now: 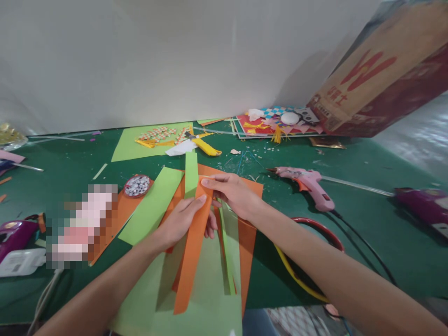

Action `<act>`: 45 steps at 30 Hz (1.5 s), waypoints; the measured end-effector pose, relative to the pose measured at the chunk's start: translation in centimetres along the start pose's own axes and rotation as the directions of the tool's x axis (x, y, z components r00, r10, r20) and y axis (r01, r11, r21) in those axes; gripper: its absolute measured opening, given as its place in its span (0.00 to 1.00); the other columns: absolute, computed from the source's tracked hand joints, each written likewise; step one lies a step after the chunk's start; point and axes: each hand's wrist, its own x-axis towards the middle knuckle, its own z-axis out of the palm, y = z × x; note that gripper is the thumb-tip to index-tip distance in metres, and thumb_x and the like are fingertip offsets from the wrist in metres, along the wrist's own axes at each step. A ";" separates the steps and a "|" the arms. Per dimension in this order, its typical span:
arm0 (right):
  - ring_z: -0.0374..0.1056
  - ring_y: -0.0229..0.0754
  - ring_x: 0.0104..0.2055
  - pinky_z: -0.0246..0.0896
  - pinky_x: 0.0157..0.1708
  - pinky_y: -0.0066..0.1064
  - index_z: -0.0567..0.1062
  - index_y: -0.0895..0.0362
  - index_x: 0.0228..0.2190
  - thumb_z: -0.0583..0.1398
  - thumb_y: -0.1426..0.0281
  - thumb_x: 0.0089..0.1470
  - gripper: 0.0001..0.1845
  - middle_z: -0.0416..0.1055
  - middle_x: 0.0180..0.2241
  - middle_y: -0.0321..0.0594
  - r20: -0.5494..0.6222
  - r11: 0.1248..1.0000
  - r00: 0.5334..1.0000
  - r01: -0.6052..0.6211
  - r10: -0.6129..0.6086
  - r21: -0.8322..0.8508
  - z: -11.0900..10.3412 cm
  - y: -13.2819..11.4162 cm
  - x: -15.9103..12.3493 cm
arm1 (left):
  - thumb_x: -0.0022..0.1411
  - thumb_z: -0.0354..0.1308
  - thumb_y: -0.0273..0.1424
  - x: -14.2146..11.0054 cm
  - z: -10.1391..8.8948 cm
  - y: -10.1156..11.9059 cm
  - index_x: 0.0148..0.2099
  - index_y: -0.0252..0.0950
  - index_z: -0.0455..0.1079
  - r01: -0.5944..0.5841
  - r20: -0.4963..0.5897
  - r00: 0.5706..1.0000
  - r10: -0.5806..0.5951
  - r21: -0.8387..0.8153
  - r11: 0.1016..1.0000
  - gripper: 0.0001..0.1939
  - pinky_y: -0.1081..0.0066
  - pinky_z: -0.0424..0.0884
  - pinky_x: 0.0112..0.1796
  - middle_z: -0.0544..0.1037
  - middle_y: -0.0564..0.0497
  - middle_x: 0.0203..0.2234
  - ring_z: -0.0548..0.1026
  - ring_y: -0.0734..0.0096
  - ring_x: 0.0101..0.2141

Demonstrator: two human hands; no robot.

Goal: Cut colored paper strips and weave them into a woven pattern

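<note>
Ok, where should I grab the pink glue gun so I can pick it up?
Probably by the handle of the pink glue gun, coming from above on the right. It lies flat on the green table, nozzle pointing left and cord trailing right, so the handle is the free part.

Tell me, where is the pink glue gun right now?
The pink glue gun lies on the green table to the right of the right hand, nozzle toward the orange paper strips, with a purple tool farther right.

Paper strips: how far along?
Done: orange and green strips already cut and piled. In hand: both hands, left and right, hold one orange strip over the pile. Left: glue gun and googly eyes lie untouched.
</note>
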 end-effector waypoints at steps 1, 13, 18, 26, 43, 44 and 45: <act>0.55 0.30 0.19 0.44 0.19 0.29 0.76 0.59 0.20 0.70 0.58 0.34 0.17 0.66 0.19 0.33 0.002 1.000 1.000 0.002 -0.002 -0.001 0.0 0.0 0.0 | 0.62 0.53 0.47 0.0 0.0 0.0 0.41 0.29 0.71 -0.001 0.001 1.000 0.001 -0.003 1.000 0.23 0.73 0.68 0.23 0.75 0.50 0.19 0.73 0.72 0.19; 0.53 0.30 0.22 0.48 0.27 0.29 0.70 0.58 0.18 0.70 0.60 0.37 0.18 0.59 0.17 0.27 0.112 0.989 0.992 -0.046 0.062 -0.139 -0.9 -0.2 0.1 | 0.65 0.49 0.41 -0.1 0.0 0.4 0.35 0.30 0.70 -0.057 -0.104 0.993 0.054 -0.019 0.998 0.18 0.74 0.67 0.22 0.75 0.50 0.18 0.72 0.73 0.18; 0.55 0.31 0.21 0.50 0.29 0.30 0.68 0.57 0.14 0.72 0.62 0.31 0.20 0.60 0.14 0.28 0.128 0.995 0.987 -0.086 0.093 -0.059 -0.7 -0.4 0.1 | 0.66 0.49 0.41 -0.1 -0.1 0.2 0.39 0.31 0.70 -0.060 -0.091 0.994 0.059 -0.007 0.998 0.17 0.75 0.67 0.22 0.75 0.51 0.18 0.72 0.73 0.18; 0.59 0.32 0.23 0.52 0.30 0.29 0.71 0.58 0.15 0.72 0.66 0.32 0.15 0.66 0.16 0.31 0.075 0.993 0.990 -0.118 0.118 0.002 -1.2 -0.2 0.4 | 0.67 0.48 0.40 -0.2 -0.3 0.4 0.36 0.31 0.71 -0.036 -0.031 0.999 0.035 -0.014 0.999 0.18 0.76 0.68 0.22 0.74 0.52 0.17 0.73 0.75 0.17; 0.61 0.31 0.22 0.51 0.24 0.28 0.73 0.58 0.24 0.69 0.58 0.39 0.17 0.68 0.21 0.32 0.129 0.994 0.987 -0.093 0.100 -0.056 -1.4 -0.5 0.4 | 0.69 0.46 0.38 -0.1 -0.3 0.0 0.37 0.31 0.71 -0.048 -0.015 0.999 0.048 -0.015 0.999 0.19 0.77 0.68 0.22 0.74 0.52 0.18 0.73 0.75 0.18; 0.61 0.31 0.21 0.50 0.23 0.28 0.73 0.59 0.24 0.69 0.59 0.40 0.17 0.68 0.21 0.33 0.178 0.994 0.980 -0.078 0.091 -0.078 -1.3 -0.5 0.3 | 0.69 0.46 0.39 -0.1 -0.3 -0.1 0.36 0.31 0.71 -0.049 -0.015 0.999 0.048 -0.011 0.999 0.19 0.76 0.68 0.22 0.74 0.52 0.18 0.73 0.75 0.18; 0.60 0.30 0.20 0.49 0.22 0.28 0.73 0.59 0.24 0.69 0.60 0.40 0.16 0.69 0.21 0.33 0.213 0.994 0.974 -0.064 0.083 -0.092 -1.2 -0.4 0.2 | 0.68 0.46 0.39 -0.1 -0.3 -0.1 0.36 0.31 0.71 -0.047 -0.008 0.999 0.047 -0.005 0.999 0.18 0.76 0.68 0.22 0.74 0.52 0.18 0.73 0.74 0.18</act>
